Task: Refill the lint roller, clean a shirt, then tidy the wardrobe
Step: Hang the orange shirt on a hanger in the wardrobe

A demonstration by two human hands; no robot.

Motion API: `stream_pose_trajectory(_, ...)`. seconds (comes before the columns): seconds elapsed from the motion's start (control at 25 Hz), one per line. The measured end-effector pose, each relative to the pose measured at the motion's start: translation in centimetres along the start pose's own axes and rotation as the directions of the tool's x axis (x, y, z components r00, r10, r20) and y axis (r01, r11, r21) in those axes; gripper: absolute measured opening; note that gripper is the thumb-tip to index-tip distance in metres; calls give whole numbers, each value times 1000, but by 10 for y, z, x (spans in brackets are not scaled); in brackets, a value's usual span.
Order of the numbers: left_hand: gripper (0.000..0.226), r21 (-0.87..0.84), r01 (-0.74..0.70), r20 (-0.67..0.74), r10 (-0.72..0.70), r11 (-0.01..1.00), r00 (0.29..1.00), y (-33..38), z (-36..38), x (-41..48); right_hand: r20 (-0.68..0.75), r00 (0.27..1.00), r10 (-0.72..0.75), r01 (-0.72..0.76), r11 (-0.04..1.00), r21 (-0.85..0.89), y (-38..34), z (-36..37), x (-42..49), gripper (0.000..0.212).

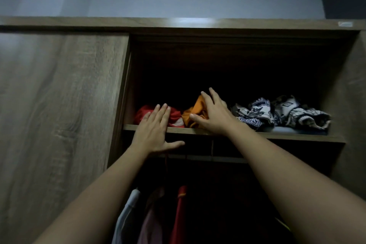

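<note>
Back of the shelf [287,138] is just black, hanging clothes [179,216] get cut off at the bottom, right hand [214,118] covers part of the orange cloth [195,107].

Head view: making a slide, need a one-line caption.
Left hand rests on the red garment, right hand on the orange garment, on the wardrobe's top shelf.

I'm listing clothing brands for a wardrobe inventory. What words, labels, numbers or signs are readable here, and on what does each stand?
No text here can be read.
Pale sticker on the top board of the wardrobe: too blurred to read.
Pale patch on the blue-and-white patterned clothes: dark marks, too small to read.
</note>
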State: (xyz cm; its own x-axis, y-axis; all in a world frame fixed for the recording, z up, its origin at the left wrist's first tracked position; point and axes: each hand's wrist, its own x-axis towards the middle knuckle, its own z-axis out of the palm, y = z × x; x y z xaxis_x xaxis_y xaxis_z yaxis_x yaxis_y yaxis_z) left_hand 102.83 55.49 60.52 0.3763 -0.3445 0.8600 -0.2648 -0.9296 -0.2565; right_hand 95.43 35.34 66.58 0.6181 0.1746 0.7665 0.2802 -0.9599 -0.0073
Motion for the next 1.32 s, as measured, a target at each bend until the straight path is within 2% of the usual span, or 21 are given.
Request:
stream_pose_trajectory(0.12, 121, 18, -22, -63, 24, 1000, 998, -3, 7, 2, 137, 989, 56, -50, 997, -50, 1, 10, 20, 89)
stream_pose_trajectory(0.2, 117, 34, -29, -93, 32, 999, 995, -4, 9, 2, 171, 984, 49, -30, 993, -112, 2, 16, 25, 66)
stream_pose_trajectory(0.28, 118, 50, -26, -88, 31, 998, 996, -4, 8, 3, 114, 994, 2, 16, 987, -157, 4, 14, 23, 40)
stream_pose_trajectory(0.32, 119, 51, -22, -82, 26, 998, 996, -3, 8, 2, 82, 997, -11, 24, 986, -163, 5, 9, 20, 34)
stream_pose_trajectory(0.52, 129, 31, -16, -35, 17, 999, 999, -2, 3, 1, -187, 982, 1, -26, 991, -132, 16, -51, -2, 41)
stream_pose_trajectory(0.72, 142, -36, 6, 69, -3, 999, 998, -1, -9, -1, -428, 902, 59, -34, 997, 68, 14, -132, -38, 36)
stream_pose_trajectory(0.8, 139, -158, 17, 45, -10, 987, 999, 7, -23, 1, -466, 879, 99, -40, 990, 135, 13, -166, -48, 34)
stream_pose_trajectory(0.88, 133, -428, -47, -78, 15, 902, 997, 31, -44, 6, -457, 884, 93, -15, 985, 171, 13, -189, -53, 27)
stream_pose_trajectory(0.96, 125, -716, -147, -159, 46, 682, 986, 70, -70, 10, -450, 889, 81, -8, 987, 163, 12, -198, -57, 23)
stream_pose_trajectory(1.0, 123, -807, -161, -165, 45, 568, 985, 91, -83, 11, -443, 893, 82, -8, 986, 166, 13, -201, -60, 21)
stream_pose_trajectory(1.12, 113, -929, -134, -142, 1, 345, 990, 134, -106, 7, -434, 897, 83, -3, 983, 181, 19, -214, -81, 20)
stream_pose_trajectory(1.2, 85, -950, -182, -200, -46, 255, 979, 148, -116, 3, -449, 888, 99, -15, 982, 187, 27, -225, -97, 18)
stream_pose_trajectory(1.32, 40, -935, -295, -317, -91, 195, 944, 160, -134, -4, -404, 905, 130, -37, 973, 229, 38, -237, -122, 16)
